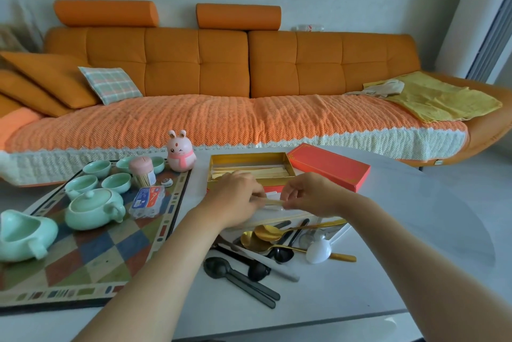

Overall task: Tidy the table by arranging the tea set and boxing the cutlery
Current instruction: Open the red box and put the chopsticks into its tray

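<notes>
My left hand (238, 197) and my right hand (307, 195) meet just in front of the open gold box (249, 157) and together pinch a thin pale stick (273, 202), which looks like chopsticks. The box holds pale chopsticks inside. Its red lid (329, 165) lies to the right. Below my hands lies a heap of cutlery: gold spoons (267, 232), black spoons (219, 268), a white spoon (318, 251) and a knife. A mint-green teapot (92, 207), several cups (116, 183) and a pitcher (23, 235) stand on the patterned tray (91, 261) at the left.
On the tray also stand a pink toothpick holder (142, 171) and a small plastic box (148, 201). A pink rabbit figure (180, 152) stands by the tray's far corner. An orange sofa (221, 78) runs behind the white table (388, 231).
</notes>
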The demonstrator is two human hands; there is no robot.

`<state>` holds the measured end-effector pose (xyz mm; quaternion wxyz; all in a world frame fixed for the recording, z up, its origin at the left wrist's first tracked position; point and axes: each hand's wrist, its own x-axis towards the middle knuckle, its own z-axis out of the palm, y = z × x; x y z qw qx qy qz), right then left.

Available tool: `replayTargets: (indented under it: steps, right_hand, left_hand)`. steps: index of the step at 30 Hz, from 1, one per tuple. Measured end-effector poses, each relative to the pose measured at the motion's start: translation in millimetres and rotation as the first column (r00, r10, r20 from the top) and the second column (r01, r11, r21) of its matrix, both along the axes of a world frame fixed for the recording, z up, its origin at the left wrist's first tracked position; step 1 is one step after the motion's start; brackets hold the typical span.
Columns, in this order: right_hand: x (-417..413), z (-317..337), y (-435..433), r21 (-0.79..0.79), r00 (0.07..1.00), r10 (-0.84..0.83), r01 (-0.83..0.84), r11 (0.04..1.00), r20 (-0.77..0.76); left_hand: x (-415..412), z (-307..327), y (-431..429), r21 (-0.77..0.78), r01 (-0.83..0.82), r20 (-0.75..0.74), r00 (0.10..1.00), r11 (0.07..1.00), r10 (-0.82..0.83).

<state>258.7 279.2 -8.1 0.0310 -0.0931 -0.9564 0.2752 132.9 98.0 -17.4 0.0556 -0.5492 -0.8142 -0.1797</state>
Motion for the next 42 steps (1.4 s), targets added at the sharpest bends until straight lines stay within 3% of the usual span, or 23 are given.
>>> replayTargets:
  steps: [4,11,15,23,27,30,32,35,37,42]
  right_hand:
    - [-10,3,3,0.023,0.984,-0.084,0.089,0.996,-0.155]
    - [-42,-6,5,0.107,0.923,-0.142,0.191,0.976,-0.356]
    - [-68,-10,7,0.141,0.877,-0.213,0.298,0.944,-0.43]
    - [-96,-23,5,0.292,0.911,-0.31,0.385,0.875,-0.272]
    - [-97,-22,3,0.265,0.922,-0.26,0.337,0.904,-0.286]
    - [-92,-22,-3,0.17,0.978,-0.161,0.183,0.968,-0.132]
    - [-89,-24,-5,0.194,0.993,-0.118,0.122,0.973,-0.029]
    - [-83,-25,-4,0.238,0.996,-0.092,0.089,0.967,0.001]
    - [-79,-23,-4,0.242,0.997,-0.061,0.071,0.968,-0.052]
    - [-67,-19,-3,0.316,0.933,0.054,0.065,0.947,-0.355]
  left_hand:
    - [-22,8,-7,0.152,-0.116,0.008,0.993,0.982,0.116]
    - [-62,-4,-19,0.254,-0.327,0.023,0.943,0.91,0.333]
    - [-71,-11,-17,0.23,-0.321,0.013,0.945,0.919,0.327]
    - [-72,-21,-10,-0.074,-0.178,-0.013,0.984,0.981,0.177]
    - [-78,-25,-6,-0.152,-0.195,-0.005,0.98,0.969,0.197]
    - [-80,-29,-3,-0.175,-0.205,-0.024,0.979,0.963,0.204]
    - [-80,-30,-2,-0.184,-0.205,-0.023,0.979,0.961,0.205]
    - [-79,-30,-3,-0.156,-0.192,-0.029,0.981,0.969,0.19]
    - [-75,-26,-3,-0.096,-0.176,-0.057,0.984,0.98,0.172]
    - [-54,-12,-3,0.057,-0.085,-0.157,0.983,0.995,0.093]
